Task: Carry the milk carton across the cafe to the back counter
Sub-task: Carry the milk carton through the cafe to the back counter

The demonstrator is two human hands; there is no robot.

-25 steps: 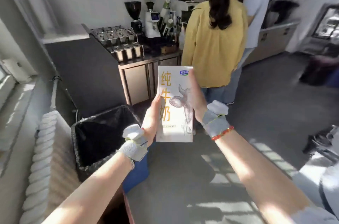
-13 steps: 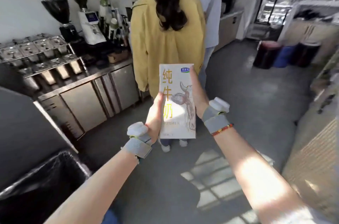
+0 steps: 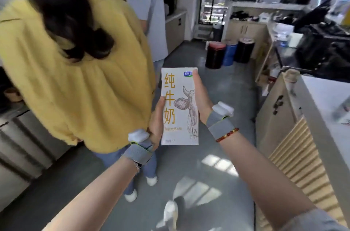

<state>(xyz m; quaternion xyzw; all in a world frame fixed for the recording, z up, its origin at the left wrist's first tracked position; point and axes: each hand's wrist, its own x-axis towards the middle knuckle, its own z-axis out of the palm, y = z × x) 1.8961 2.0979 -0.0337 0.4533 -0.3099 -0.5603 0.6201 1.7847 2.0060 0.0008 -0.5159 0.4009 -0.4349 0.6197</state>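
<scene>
1. At the centre of the frame the milk carton (image 3: 179, 106) is held upright, long axis vertical, printed face toward the camera.
2. It is clasped from both sides — the left hand (image 3: 156, 122) low on its left edge, the right hand (image 3: 201, 98) along its right edge.
3. Just left of it, a person in a yellow jacket (image 3: 75, 79) is seen from behind.
4. Three bins (image 3: 229, 53) are seen at upper right — a slatted counter (image 3: 295, 145) at right.
</scene>
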